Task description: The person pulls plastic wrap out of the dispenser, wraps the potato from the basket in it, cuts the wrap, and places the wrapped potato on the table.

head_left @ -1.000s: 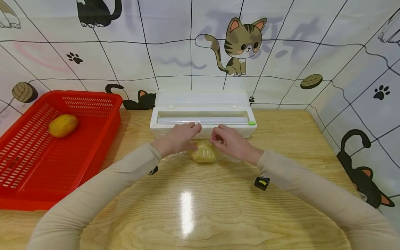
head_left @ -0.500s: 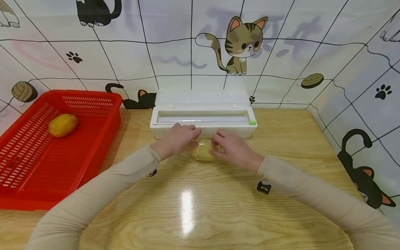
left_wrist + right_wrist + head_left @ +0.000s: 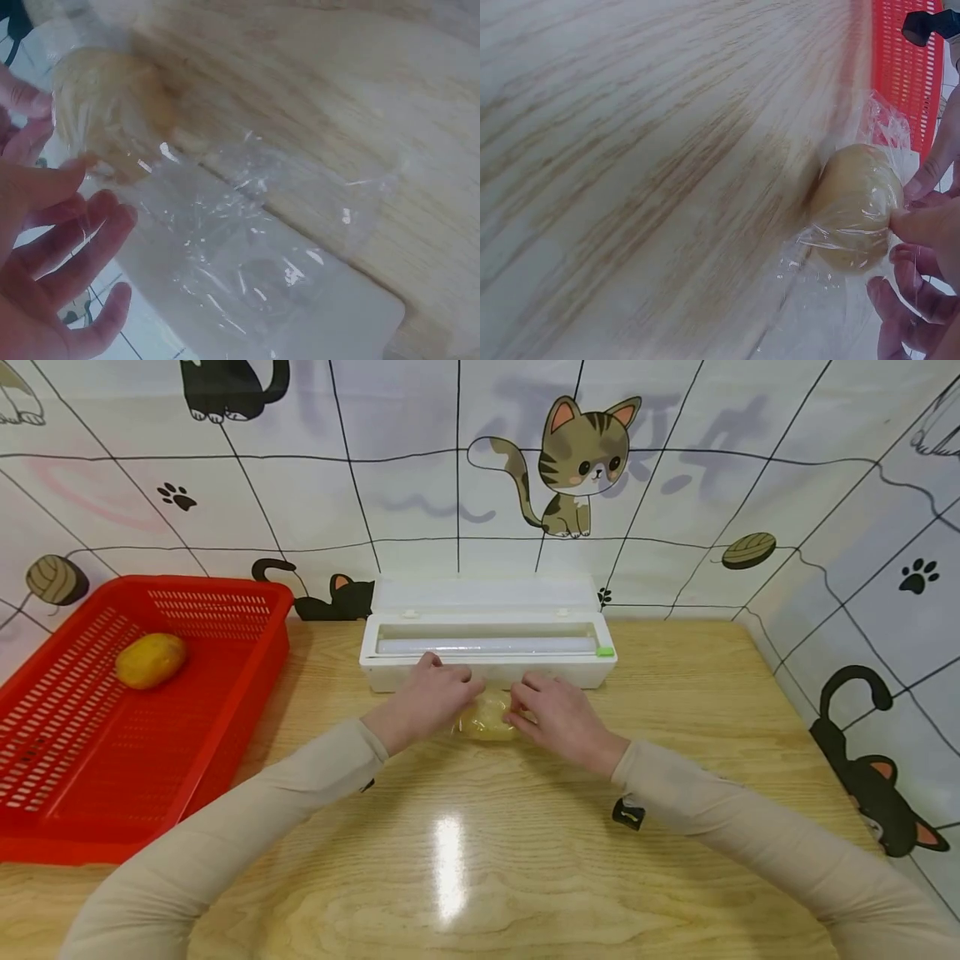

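Note:
A yellow mango [image 3: 486,717] under clear cling film lies on the table, just in front of a white cling film dispenser [image 3: 487,673]. My left hand [image 3: 431,695] is at its left side, the thumb and fingers pinching the film. From the right, my right hand [image 3: 564,718] pinches film at the mango's upper side. Loose, crinkled cling film [image 3: 225,255] spreads out beside the mango in the left wrist view. In the right wrist view the wrapped mango [image 3: 855,202] shows film bunched at both ends. The exact pinch points are partly hidden by the fingers.
The dispenser's lid [image 3: 483,595] stands up at the back, with a film roll [image 3: 487,646] inside and a green slider [image 3: 604,652] at its right end. A red basket [image 3: 217,752] at the left holds another mango [image 3: 151,661]. A cat-print sheet [image 3: 420,502] hangs behind.
Both hands have stayed at the wrapped mango. The left fingers have curled in and moved slightly right, closer to the right hand. The film at the mango's sides looks more gathered.

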Tool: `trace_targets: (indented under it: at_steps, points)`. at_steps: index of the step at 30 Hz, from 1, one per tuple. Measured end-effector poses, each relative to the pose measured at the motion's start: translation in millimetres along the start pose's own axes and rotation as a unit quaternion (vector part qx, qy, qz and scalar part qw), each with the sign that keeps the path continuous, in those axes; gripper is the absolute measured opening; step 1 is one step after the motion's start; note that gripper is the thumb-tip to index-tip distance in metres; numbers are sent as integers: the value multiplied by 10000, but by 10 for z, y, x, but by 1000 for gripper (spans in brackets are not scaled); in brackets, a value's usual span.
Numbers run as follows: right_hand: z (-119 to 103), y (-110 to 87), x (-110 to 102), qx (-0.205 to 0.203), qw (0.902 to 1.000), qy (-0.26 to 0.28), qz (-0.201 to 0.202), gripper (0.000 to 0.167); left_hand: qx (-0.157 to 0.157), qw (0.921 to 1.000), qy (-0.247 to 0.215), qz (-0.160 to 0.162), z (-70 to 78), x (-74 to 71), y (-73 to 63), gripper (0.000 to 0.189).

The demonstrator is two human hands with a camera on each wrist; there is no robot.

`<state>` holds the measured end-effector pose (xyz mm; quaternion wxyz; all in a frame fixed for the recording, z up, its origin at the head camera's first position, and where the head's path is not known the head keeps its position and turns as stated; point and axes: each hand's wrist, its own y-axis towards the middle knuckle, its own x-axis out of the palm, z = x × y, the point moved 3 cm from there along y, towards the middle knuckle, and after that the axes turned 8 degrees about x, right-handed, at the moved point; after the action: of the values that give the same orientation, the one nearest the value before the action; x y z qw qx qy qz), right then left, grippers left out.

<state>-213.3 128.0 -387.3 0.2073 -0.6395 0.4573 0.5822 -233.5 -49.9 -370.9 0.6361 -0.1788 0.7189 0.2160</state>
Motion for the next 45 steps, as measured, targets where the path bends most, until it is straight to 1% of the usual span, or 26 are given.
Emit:
trace_targets:
  at_steps: [3, 6, 9, 11, 14, 17, 19, 22, 25, 27, 29, 31, 34, 37, 40, 42, 44, 45]
  points:
    - [-11, -4, 0, 6, 9998, -165, 62, 21, 109, 9992, 386, 40, 39, 14, -13, 12]
    - [-22, -10, -2, -16, 9992, -354, 162, 21, 256, 9960, 822, 256, 86, 29, -28, 11]
    - [-31, -12, -7, -87, 9983, -478, 326, 19, 366, 9920, 1116, 459, 124, 42, -42, 14]
    - [-36, -10, -10, -152, 9975, -541, 439, 18, 424, 9904, 1242, 435, 142, 47, -50, 18]
    - [-37, -7, -12, -232, 9964, -598, 561, 13, 455, 9894, 1357, 240, 152, 49, -59, 23]
    - [-34, -13, -17, -277, 9957, -662, 588, 8, 508, 9889, 1392, 109, 149, 50, -79, 23]
    - [-27, -22, -22, -258, 9960, -674, 529, 13, 537, 9896, 1332, 123, 141, 48, -96, 22]
    - [-19, -35, -33, -149, 9976, -582, 350, 19, 570, 9923, 1093, 144, 129, 37, -113, 20]
    - [-15, -46, -44, -18, 9990, -378, 241, 22, 578, 9939, 936, 33, 127, 29, -119, 22]
    - [-9, -54, -42, 41, 9996, -224, 186, 25, 590, 9935, 969, -123, 135, 31, -127, 23]
    - [-1, -68, -35, 96, 9999, -80, 102, 28, 630, 9910, 1161, -233, 151, 47, -142, 20]
    - [8, -86, -23, 149, 9999, 51, -21, 32, 666, 9886, 1329, -227, 168, 70, -159, 16]
    - [19, -109, -11, 183, 9994, 227, -164, 36, 681, 9860, 1521, -74, 187, 104, -171, 10]
    - [28, -125, -17, 173, 9983, 467, -296, 36, 608, 9873, 1466, -12, 182, 124, -172, 14]
    - [48, -136, -51, 352, 9939, 954, -417, 33, 537, 9896, 1337, 15, 161, 128, -174, 18]
    - [60, -132, -96, 493, 9914, 1158, -352, 30, 540, 9902, 1286, 13, 148, 127, -177, 19]
    - [63, -119, -142, 592, 9925, 1048, -231, 28, 610, 9895, 1308, 40, 142, 123, -176, 20]
    - [58, -108, -159, 615, 9946, 817, -201, 30, 646, 9887, 1350, 41, 141, 121, -175, 20]
